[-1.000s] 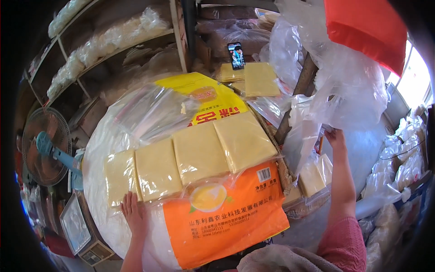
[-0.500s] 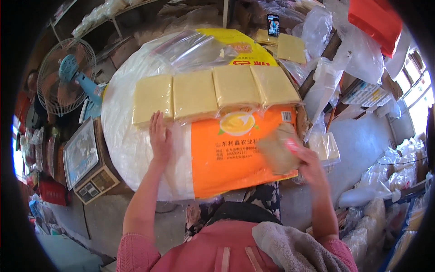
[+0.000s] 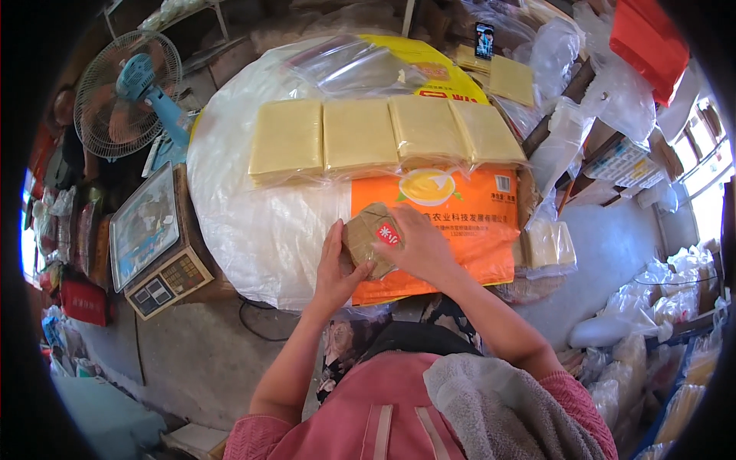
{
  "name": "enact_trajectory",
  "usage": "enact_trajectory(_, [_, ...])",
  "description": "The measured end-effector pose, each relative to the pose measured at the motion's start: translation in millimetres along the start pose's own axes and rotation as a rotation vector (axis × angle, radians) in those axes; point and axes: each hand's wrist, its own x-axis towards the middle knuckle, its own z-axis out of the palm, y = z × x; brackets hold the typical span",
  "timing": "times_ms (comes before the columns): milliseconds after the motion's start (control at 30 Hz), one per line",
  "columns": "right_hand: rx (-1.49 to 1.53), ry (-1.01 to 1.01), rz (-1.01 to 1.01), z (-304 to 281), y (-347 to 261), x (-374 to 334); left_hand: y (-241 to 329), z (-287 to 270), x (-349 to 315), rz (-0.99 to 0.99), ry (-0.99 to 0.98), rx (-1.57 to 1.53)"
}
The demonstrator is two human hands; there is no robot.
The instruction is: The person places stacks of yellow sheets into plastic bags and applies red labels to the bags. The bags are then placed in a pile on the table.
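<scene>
Between my hands lies a flat brown packet (image 3: 359, 239) with a red round label (image 3: 388, 234), over the seam of the white and orange sacking. My left hand (image 3: 335, 270) grips its left side, fingers along the edge and thumb at the lower corner. From the right, my right hand (image 3: 422, 247) closes on the packet beside the label; some of its fingertips are hidden. Beyond the hands, a row of several pale yellow square stacks in clear wrap (image 3: 357, 136) stretches across the white plastic-covered work surface (image 3: 230, 222).
Clear plastic bags (image 3: 345, 65) lie behind the row. To the left stand a scale (image 3: 165, 280) and a blue fan (image 3: 134, 80). More yellow squares (image 3: 511, 80) and a phone (image 3: 484, 41) are at the back right. Another wrapped stack (image 3: 548, 244) sits right of the orange sack (image 3: 468, 264).
The brown packet has come left from the right side in my right hand. My left hand has left the yellow row and taken hold of the packet. The view has shifted slightly.
</scene>
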Motion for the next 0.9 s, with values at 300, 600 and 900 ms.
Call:
enact_trajectory(300, [-0.012, 0.143, -0.185, -14, 5, 15, 8, 0, 2, -0.003, 0.022, 0.04])
enact_trajectory(600, [-0.398, 0.209, -0.541, -40, 19, 9, 54, -2, 28, 0.437, -0.371, 0.696])
enact_trajectory(900, [-0.374, -0.036, -0.529, -26, 18, 18, 59, -19, 30, 0.505, -0.358, 0.652])
